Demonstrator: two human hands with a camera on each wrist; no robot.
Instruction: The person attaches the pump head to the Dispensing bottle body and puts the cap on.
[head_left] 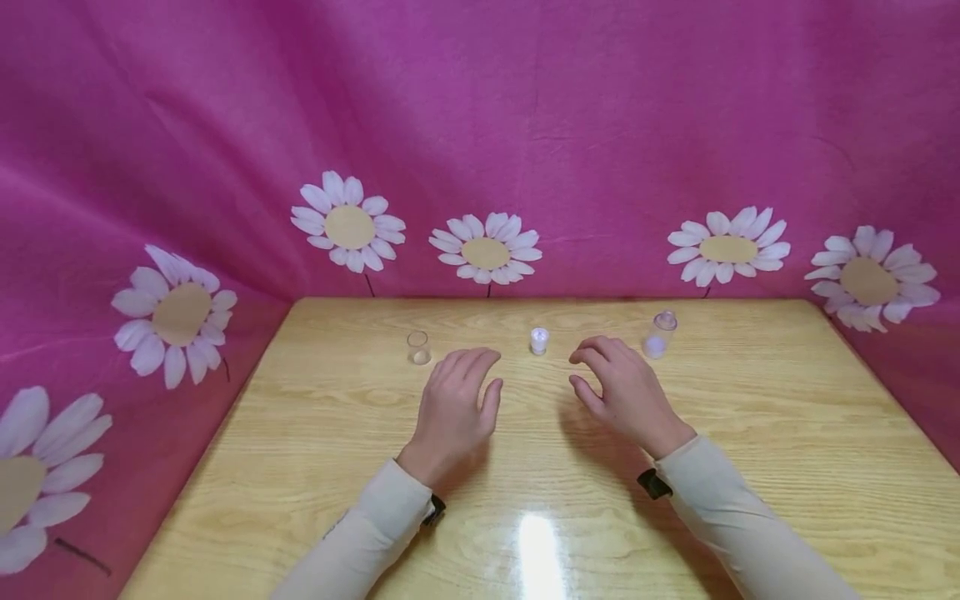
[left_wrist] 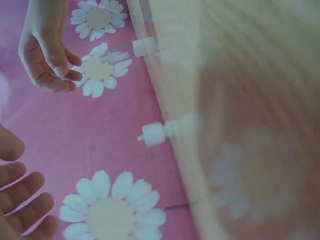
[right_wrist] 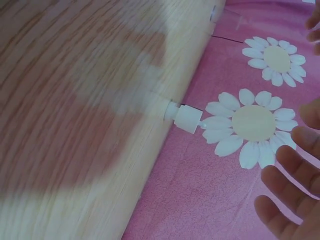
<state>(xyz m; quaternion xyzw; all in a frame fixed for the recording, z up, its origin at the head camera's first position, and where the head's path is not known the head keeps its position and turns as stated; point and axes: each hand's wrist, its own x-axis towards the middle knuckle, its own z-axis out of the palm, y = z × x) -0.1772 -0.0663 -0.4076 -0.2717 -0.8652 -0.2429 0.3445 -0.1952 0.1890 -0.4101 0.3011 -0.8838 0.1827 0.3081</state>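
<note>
My left hand (head_left: 456,408) hovers above the table, fingers loosely bent and holding nothing. Just beyond it stands a small clear cup-like cap (head_left: 418,348). My right hand (head_left: 624,392) is likewise raised and holds nothing, its thumb apart from the fingers. Behind that hand is a clear small bottle (head_left: 660,333) with a whitish lower part. Between the hands, farther back, a small white pump top (head_left: 538,341) stands upright; its nozzle shows in the left wrist view as a white piece (left_wrist: 154,134) and in the right wrist view beside a daisy print.
The wooden table (head_left: 330,442) reaches back to a pink cloth (head_left: 600,125) printed with daisies, which also hangs along the left and right sides. A light glare lies on the table's near middle. Dark wristbands (head_left: 655,483) sit at both cuffs.
</note>
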